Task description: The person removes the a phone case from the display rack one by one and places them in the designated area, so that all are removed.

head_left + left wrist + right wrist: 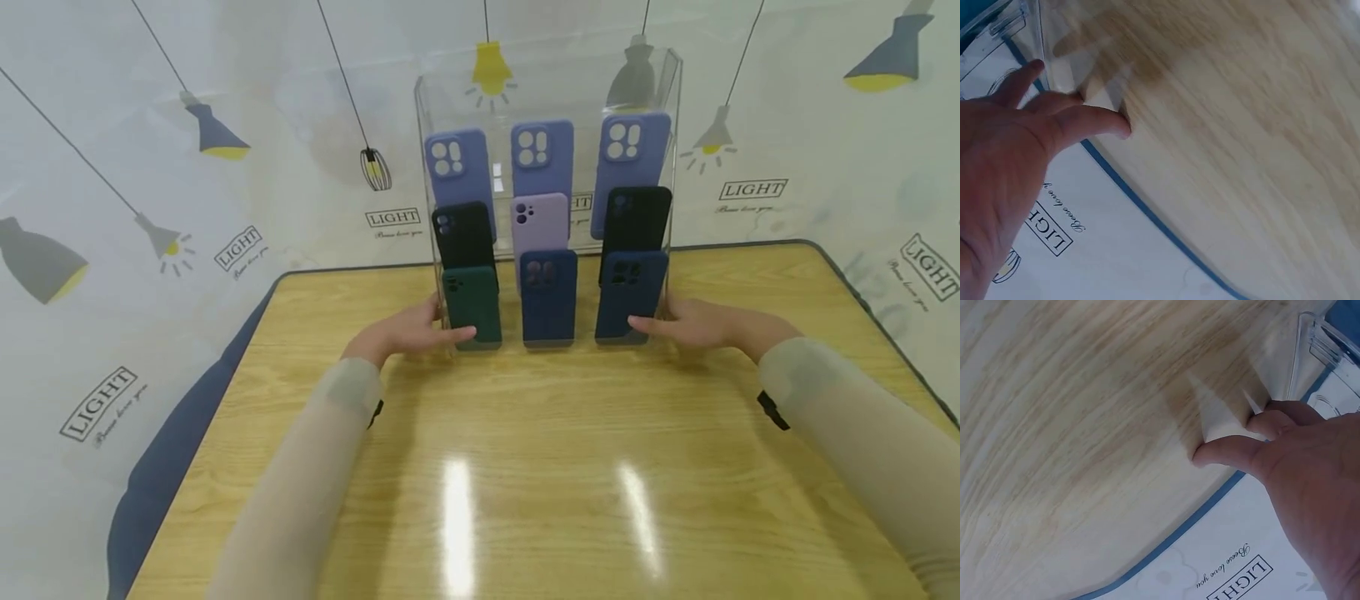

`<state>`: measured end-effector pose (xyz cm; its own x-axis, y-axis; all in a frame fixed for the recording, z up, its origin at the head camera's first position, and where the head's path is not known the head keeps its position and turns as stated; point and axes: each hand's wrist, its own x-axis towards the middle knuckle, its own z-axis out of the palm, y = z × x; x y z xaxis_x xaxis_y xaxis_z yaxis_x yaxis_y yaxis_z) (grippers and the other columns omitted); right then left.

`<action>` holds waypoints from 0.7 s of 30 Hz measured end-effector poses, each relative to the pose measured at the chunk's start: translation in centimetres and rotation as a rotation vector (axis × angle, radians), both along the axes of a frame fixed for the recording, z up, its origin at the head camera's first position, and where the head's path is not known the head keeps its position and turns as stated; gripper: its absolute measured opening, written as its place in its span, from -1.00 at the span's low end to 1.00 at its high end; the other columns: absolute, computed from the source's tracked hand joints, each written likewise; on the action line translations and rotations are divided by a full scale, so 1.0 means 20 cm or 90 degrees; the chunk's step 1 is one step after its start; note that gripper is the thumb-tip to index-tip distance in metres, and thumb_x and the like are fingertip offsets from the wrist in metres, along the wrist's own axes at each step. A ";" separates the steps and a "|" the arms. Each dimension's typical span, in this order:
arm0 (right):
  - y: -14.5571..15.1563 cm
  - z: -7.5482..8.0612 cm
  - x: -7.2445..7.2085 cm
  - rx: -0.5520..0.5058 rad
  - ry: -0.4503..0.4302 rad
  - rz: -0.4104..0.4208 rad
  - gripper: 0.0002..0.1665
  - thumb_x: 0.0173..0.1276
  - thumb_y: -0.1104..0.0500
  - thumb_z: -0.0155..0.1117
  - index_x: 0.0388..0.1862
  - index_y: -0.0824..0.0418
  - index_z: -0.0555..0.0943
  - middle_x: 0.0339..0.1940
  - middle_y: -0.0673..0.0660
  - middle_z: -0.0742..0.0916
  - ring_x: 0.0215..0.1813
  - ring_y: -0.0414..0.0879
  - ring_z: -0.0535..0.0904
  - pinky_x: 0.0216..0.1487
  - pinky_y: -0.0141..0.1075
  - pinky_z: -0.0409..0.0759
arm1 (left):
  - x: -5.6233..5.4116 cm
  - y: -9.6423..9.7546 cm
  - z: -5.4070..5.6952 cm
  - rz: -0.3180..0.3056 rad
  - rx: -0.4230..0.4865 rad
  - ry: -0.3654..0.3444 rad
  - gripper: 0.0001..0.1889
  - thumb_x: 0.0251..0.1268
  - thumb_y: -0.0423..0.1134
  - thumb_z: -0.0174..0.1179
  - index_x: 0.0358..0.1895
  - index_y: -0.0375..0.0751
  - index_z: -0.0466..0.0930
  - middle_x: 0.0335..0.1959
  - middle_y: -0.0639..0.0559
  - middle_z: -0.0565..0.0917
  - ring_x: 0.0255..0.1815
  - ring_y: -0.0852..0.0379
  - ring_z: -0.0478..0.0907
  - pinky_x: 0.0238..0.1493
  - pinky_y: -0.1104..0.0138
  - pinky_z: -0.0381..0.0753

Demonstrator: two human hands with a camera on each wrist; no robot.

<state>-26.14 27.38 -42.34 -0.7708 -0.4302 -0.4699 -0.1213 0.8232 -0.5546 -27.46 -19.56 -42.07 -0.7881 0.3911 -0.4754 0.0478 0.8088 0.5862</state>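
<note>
A clear acrylic display stand stands toward the far edge of the table, holding phone cases in three tiers. Periwinkle cases fill the top. Below, a lilac case sits between two black cases. At the bottom are a green case and two navy cases. My left hand holds the stand's left side, thumb across the front by the green case. My right hand holds the right side, thumb over the right navy case. In both wrist views, other fingertips reach down to the tabletop beside the stand.
The wood-grain table has a dark blue edge and spreads out in front of the stand. Behind it rises a pale wall covering printed with lamps and LIGHT lettering. Light sleeves cover both forearms.
</note>
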 end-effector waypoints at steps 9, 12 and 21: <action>-0.01 0.00 0.01 0.040 -0.023 -0.019 0.42 0.54 -0.64 -0.29 0.69 0.58 -0.26 0.71 0.63 -0.14 0.70 0.60 -0.20 0.67 0.47 -0.09 | -0.01 0.09 0.02 -0.012 -0.071 -0.029 0.26 0.20 0.76 -0.04 0.75 -0.10 0.06 0.69 -0.21 0.30 0.72 -0.23 0.20 0.70 -0.14 0.25; -0.01 0.01 0.01 0.034 -0.019 -0.019 0.41 0.56 -0.62 -0.29 0.69 0.58 -0.32 0.71 0.64 -0.13 0.70 0.61 -0.19 0.67 0.47 -0.10 | -0.01 0.09 0.03 -0.007 -0.051 -0.035 0.27 0.23 0.73 -0.03 0.77 -0.10 -0.08 0.72 -0.20 0.22 0.76 -0.21 0.13 0.72 -0.15 0.20; 0.00 0.01 0.02 0.025 -0.023 -0.012 0.38 0.57 -0.60 -0.26 0.70 0.56 -0.28 0.71 0.64 -0.03 0.70 0.60 -0.11 0.67 0.45 -0.02 | -0.02 0.04 0.05 0.028 -0.010 -0.097 0.40 0.18 0.72 0.07 0.75 0.01 -0.56 0.82 -0.11 -0.28 0.84 -0.15 -0.30 0.78 -0.19 -0.05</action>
<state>-25.84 27.35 -42.13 -0.7606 -0.3959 -0.5145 -0.0855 0.8467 -0.5251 -27.76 -18.68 -41.12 -0.7225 0.3493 -0.5967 -0.0771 0.8169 0.5716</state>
